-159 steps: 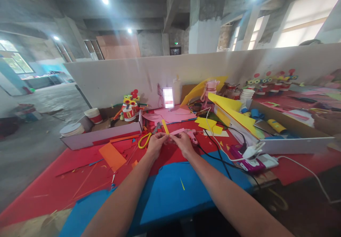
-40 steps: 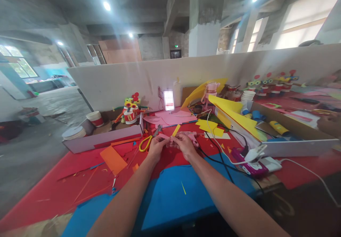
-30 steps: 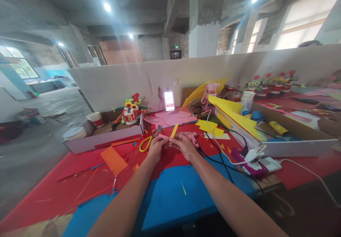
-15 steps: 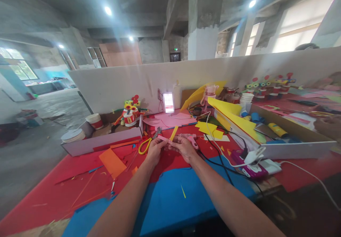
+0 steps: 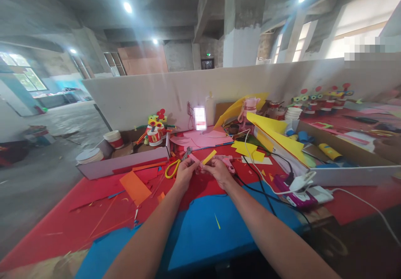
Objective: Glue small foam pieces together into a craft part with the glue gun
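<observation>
My left hand (image 5: 187, 170) pinches a pink paper strip (image 5: 194, 159) between thumb and fingers. A yellow paper strip (image 5: 209, 157) slants up to the right from the fingertips of my right hand (image 5: 218, 171), which is closed on it. The inner ends of both strips meet between my hands, above the red table covering; how they join is hidden by my fingers. Left of my hands lie yellow-handled scissors (image 5: 173, 168). Just behind my right hand rests a pink glue gun (image 5: 226, 161), partly covered by it.
Orange paper (image 5: 135, 188) and scraps lie left; blue sheets (image 5: 206, 224) lie in front. A purple power strip (image 5: 296, 193) with cables sits right. Open boxes, one with a paper-cup figure (image 5: 154, 130), stand left and right (image 5: 354, 173). A white partition (image 5: 140, 93) rises behind.
The yellow strip has tipped lower to the right, and the pink strip's angle has shifted. My hands stay close together. The whole view has moved slightly.
</observation>
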`<state>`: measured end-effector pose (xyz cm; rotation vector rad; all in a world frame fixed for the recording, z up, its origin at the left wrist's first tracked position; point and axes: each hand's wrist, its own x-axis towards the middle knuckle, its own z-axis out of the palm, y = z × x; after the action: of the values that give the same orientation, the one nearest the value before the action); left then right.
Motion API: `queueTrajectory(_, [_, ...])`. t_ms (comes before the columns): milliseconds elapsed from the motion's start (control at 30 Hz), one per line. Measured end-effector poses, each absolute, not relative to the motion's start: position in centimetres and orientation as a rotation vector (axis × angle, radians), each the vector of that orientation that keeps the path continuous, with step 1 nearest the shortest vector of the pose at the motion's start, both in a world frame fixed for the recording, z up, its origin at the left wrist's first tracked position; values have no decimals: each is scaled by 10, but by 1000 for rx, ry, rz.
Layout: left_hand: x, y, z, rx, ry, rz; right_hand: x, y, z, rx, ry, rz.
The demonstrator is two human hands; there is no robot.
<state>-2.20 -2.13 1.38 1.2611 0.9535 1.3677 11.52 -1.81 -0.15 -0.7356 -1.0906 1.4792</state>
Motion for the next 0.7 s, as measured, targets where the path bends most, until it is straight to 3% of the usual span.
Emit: queueTrajectory(700, [-18, -18, 4, 1211, 974, 1346, 114, -17, 2, -815, -1080, 1297])
